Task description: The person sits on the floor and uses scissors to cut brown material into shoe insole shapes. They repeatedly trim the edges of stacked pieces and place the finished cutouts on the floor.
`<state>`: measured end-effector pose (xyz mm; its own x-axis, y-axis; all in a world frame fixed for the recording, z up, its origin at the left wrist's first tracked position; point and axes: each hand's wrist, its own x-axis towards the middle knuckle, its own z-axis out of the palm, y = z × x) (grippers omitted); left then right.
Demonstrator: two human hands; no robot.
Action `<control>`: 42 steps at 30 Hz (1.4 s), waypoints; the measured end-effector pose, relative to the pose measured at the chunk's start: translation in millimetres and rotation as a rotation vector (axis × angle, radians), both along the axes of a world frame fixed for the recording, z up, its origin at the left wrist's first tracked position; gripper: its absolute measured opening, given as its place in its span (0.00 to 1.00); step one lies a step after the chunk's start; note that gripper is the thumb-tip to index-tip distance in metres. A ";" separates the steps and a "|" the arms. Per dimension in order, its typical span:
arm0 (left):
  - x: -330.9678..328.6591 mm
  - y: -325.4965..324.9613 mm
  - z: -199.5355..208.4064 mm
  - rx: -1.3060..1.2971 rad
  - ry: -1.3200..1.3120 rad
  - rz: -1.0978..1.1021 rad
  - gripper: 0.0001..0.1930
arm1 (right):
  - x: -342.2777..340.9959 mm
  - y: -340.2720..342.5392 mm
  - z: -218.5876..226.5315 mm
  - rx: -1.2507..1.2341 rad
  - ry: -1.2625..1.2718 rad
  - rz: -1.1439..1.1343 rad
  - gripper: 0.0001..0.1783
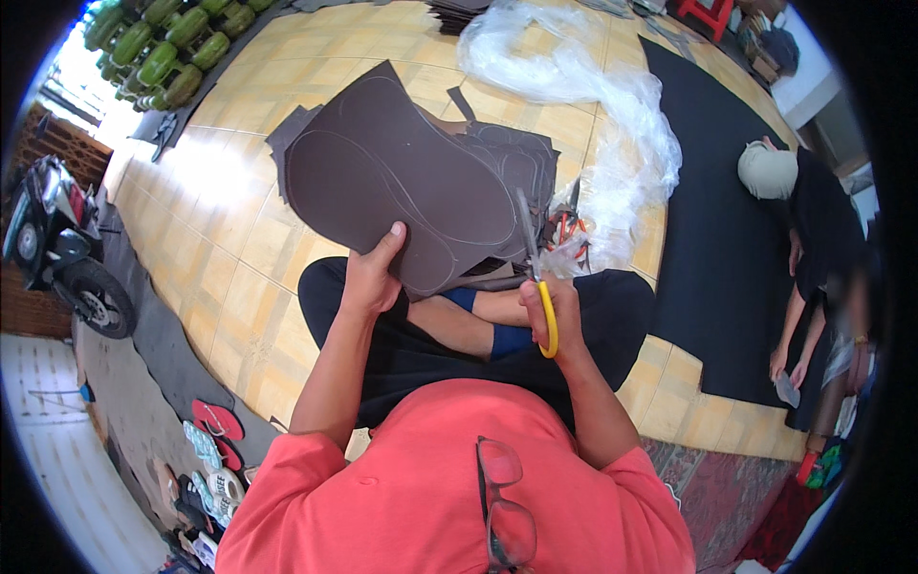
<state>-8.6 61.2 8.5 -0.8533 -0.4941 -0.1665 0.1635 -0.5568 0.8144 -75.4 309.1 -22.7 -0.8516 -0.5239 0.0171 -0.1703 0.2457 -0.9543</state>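
The dark brown sheet is held up over the person's crossed legs, a little left of centre, with pale sole-shaped outlines drawn across its face. The left hand grips its near edge, thumb on top and fingers curled under. The right hand is clenched through the yellow handles of the scissors, whose blades point away and meet the sheet's right edge. Whether the blades are parted or closed on the material is hard to make out here.

Judging by this, cutting along a drawn outline is under way. The next stroke would call for the left hand to turn the sheet so the curved line feeds into the blades, while the right keeps the tips on the line.

Just beyond the sheet lies a stack of dark cut pieces on the tiled floor, with crumpled clear plastic wrap trailing far and right. A large black mat covers the floor to the right, where another person sits. Sandals lie near left. The stack and plastic crowd the space the sheet swings through.
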 end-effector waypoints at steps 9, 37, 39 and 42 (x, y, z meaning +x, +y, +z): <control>35.5 -18.3 1.3 -0.035 -0.257 -0.286 0.29 | -0.9 -3.1 -3.4 0.032 0.115 -0.122 0.14; 22.0 -83.9 -17.7 -0.162 -0.483 -0.610 0.35 | -32.7 46.5 -16.6 0.165 -0.234 -0.025 0.24; 13.8 -95.9 -37.4 -0.165 -0.480 -0.556 0.34 | -38.2 61.2 -43.6 0.164 -0.296 -0.117 0.23; -6.5 -118.5 -31.2 -0.171 -0.504 -0.441 0.32 | -33.3 72.5 -64.3 0.108 -0.326 -0.202 0.21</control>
